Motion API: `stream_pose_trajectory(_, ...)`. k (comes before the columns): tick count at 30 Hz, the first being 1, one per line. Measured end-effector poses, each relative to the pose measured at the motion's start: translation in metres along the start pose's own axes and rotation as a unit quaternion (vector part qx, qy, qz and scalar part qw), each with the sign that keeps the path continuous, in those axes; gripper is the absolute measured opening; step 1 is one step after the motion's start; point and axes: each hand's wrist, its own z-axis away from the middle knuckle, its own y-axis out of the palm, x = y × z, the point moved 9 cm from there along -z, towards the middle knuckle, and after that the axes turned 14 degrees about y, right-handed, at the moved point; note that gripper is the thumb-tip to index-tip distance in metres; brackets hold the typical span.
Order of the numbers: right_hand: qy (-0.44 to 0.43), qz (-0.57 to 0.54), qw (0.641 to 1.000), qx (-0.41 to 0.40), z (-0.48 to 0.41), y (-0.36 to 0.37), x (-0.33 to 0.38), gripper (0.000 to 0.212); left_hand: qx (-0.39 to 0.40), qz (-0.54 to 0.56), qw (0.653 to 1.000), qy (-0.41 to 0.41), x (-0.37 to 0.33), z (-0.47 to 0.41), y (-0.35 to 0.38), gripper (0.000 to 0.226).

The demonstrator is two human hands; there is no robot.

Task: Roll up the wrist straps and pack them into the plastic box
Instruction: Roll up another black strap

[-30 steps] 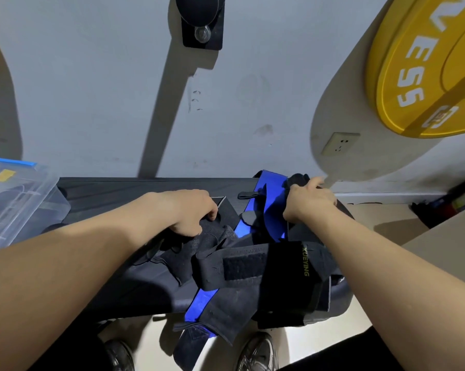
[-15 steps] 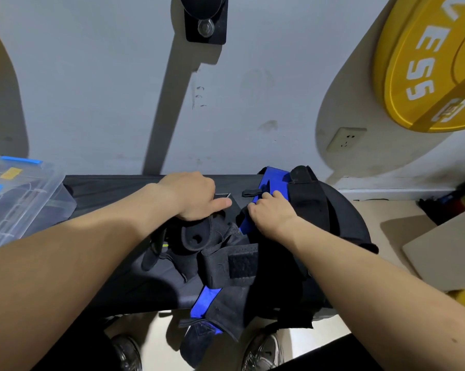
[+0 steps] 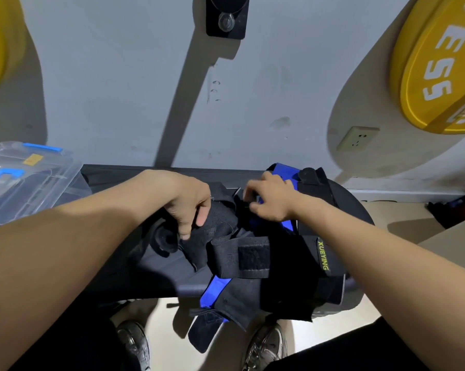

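Observation:
A heap of black and blue wrist straps [image 3: 255,258] lies on a dark bench [image 3: 161,274]. My left hand [image 3: 191,202] grips a black strap [image 3: 220,220] at the heap's left side, fingers curled over its fabric beside a partly rolled end [image 3: 164,239]. My right hand [image 3: 271,199] pinches a blue strap [image 3: 287,175] at the heap's far side. One blue-and-black strap end [image 3: 207,317] hangs over the bench's near edge. The clear plastic box [image 3: 27,183] with blue clips stands at the bench's left end, lid on.
A grey wall rises just behind the bench with a socket [image 3: 357,139] and a black bracket [image 3: 227,17]. A yellow weight plate [image 3: 437,65] hangs at the upper right. My shoes [image 3: 266,346] are on the pale floor below.
My left hand dropped from the bench top onto the black strap and curled round it. My right hand shifted back to the blue strap at the far side.

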Motion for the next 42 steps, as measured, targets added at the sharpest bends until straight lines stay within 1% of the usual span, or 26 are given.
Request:
stream_pose_trajectory(1, -0.015, 0.002, 0.999, 0.052, 0.008, 0.008, 0.011, 0.035, 0.000, 0.018, 1.000, 0.014, -0.003, 0.001, 0.001, 0.050)
stream_pose_trajectory(3, -0.030, 0.012, 0.979, 0.202, 0.027, 0.037, 0.028, 0.077, -0.019, 0.036, 0.999, 0.028, -0.007, 0.002, 0.001, 0.063)
stream_pose_trajectory(4, -0.026, 0.058, 0.967, 0.245, 0.036, 0.051, 0.029, 0.098, -0.037, 0.032, 0.998, 0.030, -0.008, 0.002, 0.001, 0.067)
stream_pose_trajectory(5, -0.028, 0.129, 0.960, 0.247, 0.041, 0.062, 0.027, 0.110, -0.058, 0.025, 0.998, 0.030, -0.010, 0.001, 0.001, 0.069)
stream_pose_trajectory(6, -0.036, 0.206, 0.955, 0.210, 0.043, 0.068, 0.024, 0.111, -0.073, 0.014, 0.997, 0.029, -0.011, 0.000, 0.003, 0.068)
stream_pose_trajectory(7, -0.053, 0.250, 0.953, 0.164, 0.043, 0.070, 0.025, 0.101, -0.078, 0.006, 0.997, 0.029, -0.013, -0.003, 0.008, 0.064)
stream_pose_trajectory(8, -0.080, 0.248, 0.955, 0.139, 0.042, 0.069, 0.029, 0.087, -0.067, 0.005, 0.997, 0.027, -0.015, -0.006, 0.016, 0.058)
stream_pose_trajectory(9, -0.110, 0.226, 0.959, 0.132, 0.041, 0.066, 0.032, 0.074, -0.053, 0.006, 0.998, 0.029, -0.017, -0.008, 0.024, 0.047)
stream_pose_trajectory(10, -0.128, 0.199, 0.962, 0.137, 0.040, 0.060, 0.033, 0.063, -0.037, -0.001, 0.999, 0.027, -0.018, -0.011, 0.031, 0.033)
stream_pose_trajectory(11, -0.134, 0.173, 0.966, 0.141, 0.038, 0.052, 0.030, 0.055, -0.027, -0.012, 0.999, 0.027, -0.018, -0.013, 0.036, 0.024)
stream_pose_trajectory(14, -0.118, 0.098, 0.980, 0.127, 0.026, 0.023, 0.011, 0.041, 0.016, -0.054, 0.998, 0.002, -0.008, -0.013, 0.041, 0.045)
stream_pose_trajectory(16, -0.099, 0.007, 0.989, 0.112, 0.021, 0.002, 0.000, 0.033, 0.016, -0.054, 0.998, -0.025, 0.001, -0.004, 0.031, 0.043)
stream_pose_trajectory(19, -0.084, -0.145, 0.981, 0.098, 0.018, -0.026, -0.012, 0.025, -0.024, -0.030, 0.997, -0.060, 0.015, 0.011, 0.010, 0.031)
stream_pose_trajectory(22, -0.071, -0.254, 0.961, 0.079, 0.017, -0.045, -0.018, 0.018, -0.080, -0.003, 0.994, -0.076, 0.022, 0.020, -0.005, 0.033)
stream_pose_trajectory(24, -0.052, -0.330, 0.939, 0.088, 0.017, -0.051, -0.018, 0.003, -0.110, -0.007, 0.990, -0.086, 0.023, 0.022, -0.012, 0.033)
stream_pose_trajectory(26, -0.018, -0.425, 0.900, 0.095, 0.014, -0.053, -0.020, 0.015, -0.132, -0.014, 0.986, -0.098, 0.025, 0.026, -0.018, 0.031)
stream_pose_trajectory(27, -0.005, -0.462, 0.883, 0.081, 0.013, -0.056, -0.022, 0.021, -0.134, -0.021, 0.985, -0.105, 0.026, 0.028, -0.020, 0.030)
stream_pose_trajectory(28, -0.002, -0.486, 0.872, 0.051, 0.012, -0.061, -0.024, 0.022, -0.130, -0.030, 0.985, -0.111, 0.027, 0.031, -0.020, 0.028)
stream_pose_trajectory(31, -0.016, -0.530, 0.846, -0.051, 0.016, -0.079, -0.029, 0.018, -0.106, -0.039, 0.986, -0.123, 0.026, 0.036, -0.016, 0.024)
stream_pose_trajectory(33, -0.030, -0.560, 0.826, -0.057, 0.023, -0.085, -0.027, 0.018, -0.103, -0.032, 0.987, -0.117, 0.021, 0.038, -0.016, 0.031)
stream_pose_trajectory(35, -0.059, -0.561, 0.824, -0.048, 0.030, -0.089, -0.018, 0.018, -0.119, -0.011, 0.987, -0.106, 0.015, 0.040, -0.024, 0.044)
stream_pose_trajectory(37, -0.074, -0.550, 0.830, -0.050, 0.034, -0.094, -0.010, 0.021, -0.131, 0.015, 0.986, -0.102, 0.011, 0.046, -0.034, 0.065)
stream_pose_trajectory(38, -0.078, -0.542, 0.835, -0.060, 0.036, -0.097, -0.008, 0.026, -0.129, 0.022, 0.986, -0.099, 0.008, 0.050, -0.038, 0.076)
stream_pose_trajectory(39, -0.084, -0.532, 0.839, -0.076, 0.038, -0.101, -0.005, 0.033, -0.127, 0.029, 0.987, -0.095, 0.006, 0.053, -0.041, 0.080)
stream_pose_trajectory(40, -0.092, -0.519, 0.845, -0.097, 0.042, -0.108, -0.001, 0.043, -0.130, 0.036, 0.987, -0.087, 0.005, 0.056, -0.043, 0.073)
stream_pose_trajectory(42, -0.109, -0.498, 0.848, -0.147, 0.051, -0.125, 0.006, 0.056, -0.169, 0.034, 0.982, -0.073, 0.004, 0.060, -0.051, 0.044)
